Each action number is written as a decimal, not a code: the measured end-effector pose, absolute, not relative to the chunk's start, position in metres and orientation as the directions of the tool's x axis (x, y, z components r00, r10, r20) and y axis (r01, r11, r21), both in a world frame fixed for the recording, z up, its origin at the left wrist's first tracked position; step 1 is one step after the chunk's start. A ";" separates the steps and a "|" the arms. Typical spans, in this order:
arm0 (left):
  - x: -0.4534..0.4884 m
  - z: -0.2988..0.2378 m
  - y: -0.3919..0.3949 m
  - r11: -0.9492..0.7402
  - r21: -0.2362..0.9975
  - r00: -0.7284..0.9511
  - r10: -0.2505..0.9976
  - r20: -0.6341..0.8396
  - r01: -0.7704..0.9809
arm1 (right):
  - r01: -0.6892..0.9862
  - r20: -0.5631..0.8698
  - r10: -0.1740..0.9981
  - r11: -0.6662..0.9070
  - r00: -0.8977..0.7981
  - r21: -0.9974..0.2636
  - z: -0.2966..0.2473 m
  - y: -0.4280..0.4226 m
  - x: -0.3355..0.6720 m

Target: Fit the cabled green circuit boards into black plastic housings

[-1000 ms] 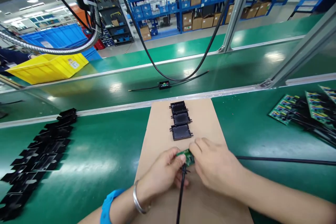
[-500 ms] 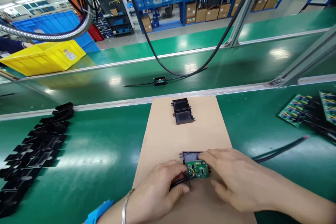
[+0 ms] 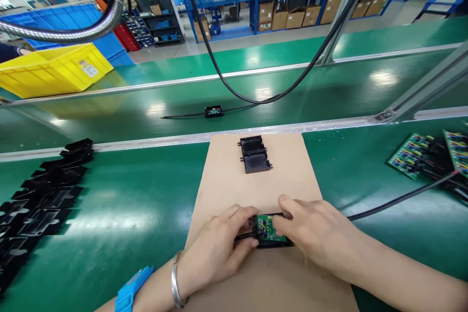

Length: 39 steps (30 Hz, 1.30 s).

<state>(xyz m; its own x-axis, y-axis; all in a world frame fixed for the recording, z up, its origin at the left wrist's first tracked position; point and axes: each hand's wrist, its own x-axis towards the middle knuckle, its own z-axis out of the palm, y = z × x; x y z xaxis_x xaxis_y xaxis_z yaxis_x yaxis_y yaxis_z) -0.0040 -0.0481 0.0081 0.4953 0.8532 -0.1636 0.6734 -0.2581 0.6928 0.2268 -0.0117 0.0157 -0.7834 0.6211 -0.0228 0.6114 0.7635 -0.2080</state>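
Two hands meet on one small green circuit board [image 3: 269,229]. It sits in a black shell [image 3: 272,243] on the near part of a brown cardboard sheet [image 3: 256,185], close to the person's body. The long axis of the board runs from left to right across the view, so each hand has one end of it.

The left hand [image 3: 215,248] comes from the left. Its thumb and fingers are closed narrowly on the left end of the shell, at the place where a thin black wire [image 3: 242,238] leaves the board. The right hand [image 3: 316,234] comes from the right and covers the right end. Its thumb lies along the far edge and the other fingers curl down on the board, so this grip looks closed too, though the fingertips are hidden. Neither hand is nearer than the other, as both touch the piece.

A black cable [image 3: 398,198] runs from behind the right hand away to the right, over the green table [image 3: 146,214]. Farther up the same sheet, two empty shells [image 3: 255,155] lie touching each other, well apart from the hands. A row of flat black parts [image 3: 44,195] lies on the left, and more green boards with wires [image 3: 413,158] lie on the right. Beyond a metal rail, the conveyor belt [image 3: 329,92] carries one small black unit [image 3: 213,111]. A yellow bin [image 3: 51,70] stands at the far left.
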 end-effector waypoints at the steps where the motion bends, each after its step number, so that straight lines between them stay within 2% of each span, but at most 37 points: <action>1: -0.003 0.008 -0.048 -0.263 0.679 0.500 0.847 -0.178 0.686 | 0.593 -0.031 0.601 0.779 -0.799 -0.203 0.018 -0.012 0.226; 8: 0.001 0.011 -0.046 -0.283 0.585 0.511 0.817 -0.268 0.760 | 0.538 -0.100 0.529 0.820 -0.843 -0.193 0.027 -0.005 0.227; 15: 0.002 0.011 -0.045 -0.278 0.588 0.521 0.802 -0.293 0.759 | 0.451 -0.104 0.439 0.862 -0.893 -0.231 0.024 0.006 0.223; 20: 0.003 0.015 -0.047 -0.274 0.543 0.501 0.800 -0.330 0.794 | 0.534 -0.124 0.520 0.825 -0.845 -0.186 0.018 -0.008 0.218; 27: 0.002 0.007 -0.051 -0.313 0.537 0.511 0.817 -0.269 0.784 | 0.640 -0.068 0.646 0.726 -0.760 -0.253 0.003 -0.016 0.213; 29: 0.000 0.008 -0.049 -0.323 0.562 0.529 0.810 -0.253 0.762 | 0.640 0.004 0.660 0.730 -0.751 -0.240 0.000 -0.017 0.212; 33: -0.003 0.017 -0.045 -0.297 0.629 0.538 0.811 -0.231 0.718 | 0.571 0.168 0.613 0.785 -0.772 -0.241 -0.008 -0.020 0.213; 37: 0.003 0.023 -0.051 -0.368 0.495 0.520 0.827 -0.213 0.787 | 0.508 0.159 0.581 0.791 -0.798 -0.342 -0.012 -0.020 0.214; 39: 0.008 0.023 -0.054 -0.434 0.423 0.534 0.832 -0.152 0.796 | 0.487 0.141 0.570 0.785 -0.809 -0.383 -0.013 -0.019 0.214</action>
<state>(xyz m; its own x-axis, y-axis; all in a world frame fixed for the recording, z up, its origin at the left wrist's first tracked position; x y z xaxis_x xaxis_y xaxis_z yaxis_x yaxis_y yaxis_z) 0.0082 -0.0544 0.0230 0.5341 0.8317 -0.1517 0.7955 -0.4336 0.4233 0.2141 -0.0191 -0.0127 -0.8092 0.5704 0.1407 0.4869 0.7852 -0.3826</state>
